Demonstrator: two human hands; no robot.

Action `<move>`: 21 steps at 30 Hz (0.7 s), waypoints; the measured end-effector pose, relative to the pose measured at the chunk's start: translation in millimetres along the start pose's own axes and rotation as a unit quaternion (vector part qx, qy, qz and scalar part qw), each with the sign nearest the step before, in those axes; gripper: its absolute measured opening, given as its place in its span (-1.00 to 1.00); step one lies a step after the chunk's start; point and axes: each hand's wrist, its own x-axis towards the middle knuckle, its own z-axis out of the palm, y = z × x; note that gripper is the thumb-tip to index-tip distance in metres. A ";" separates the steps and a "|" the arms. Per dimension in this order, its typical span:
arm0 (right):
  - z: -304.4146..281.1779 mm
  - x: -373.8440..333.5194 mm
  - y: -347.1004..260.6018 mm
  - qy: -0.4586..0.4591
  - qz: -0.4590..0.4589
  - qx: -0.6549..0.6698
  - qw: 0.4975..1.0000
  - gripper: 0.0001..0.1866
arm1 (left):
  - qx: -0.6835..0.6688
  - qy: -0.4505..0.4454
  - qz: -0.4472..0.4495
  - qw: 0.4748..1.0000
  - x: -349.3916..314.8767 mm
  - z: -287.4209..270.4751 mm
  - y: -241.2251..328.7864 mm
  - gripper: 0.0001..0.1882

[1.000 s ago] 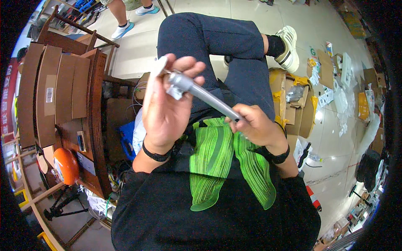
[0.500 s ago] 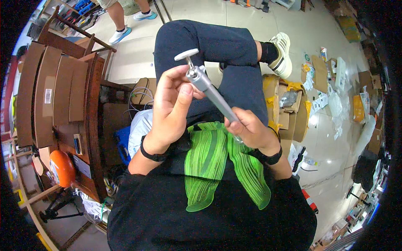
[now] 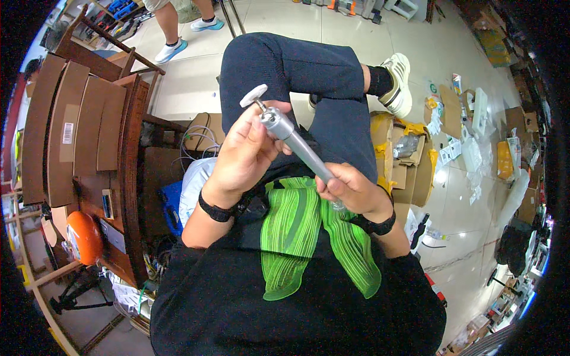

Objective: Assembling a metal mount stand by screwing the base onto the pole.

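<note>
Plainly, right grip (image 3: pixel 359 193) closed round grey tube (image 3: pixel 304 151); left grip (image 3: pixel 239 159) curled behind its top, hold unclear

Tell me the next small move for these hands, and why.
Probably move the left hand up to pinch the white disc: it juts on a thin stem from the upper end of the grey tube, near that hand, while the right hand grips the tube lower down.
</note>
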 end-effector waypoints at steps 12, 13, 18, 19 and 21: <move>0.4 -1.9 1.8 0.020 0.029 0.090 0.995 -0.48 | 0.385 0.064 0.293 0.873 -1.4 5.3 -7.8 -0.65; 0.9 -2.4 2.2 0.024 0.033 0.091 0.995 -0.47 | 0.473 0.064 0.329 0.815 -1.4 3.7 -7.3 -0.66; 1.3 -2.6 0.8 0.026 0.028 0.083 0.996 -0.49 | 0.323 0.051 0.285 0.901 -1.9 16.8 -4.5 -0.62; 1.5 -2.2 1.4 0.022 0.025 0.084 0.996 -0.49 | 0.232 0.044 0.233 0.943 -3.2 17.8 -3.0 -0.61; 1.7 -2.0 2.4 0.016 0.021 0.084 0.996 -0.50 | 0.215 0.055 0.193 0.956 -4.9 11.8 -3.5 -0.62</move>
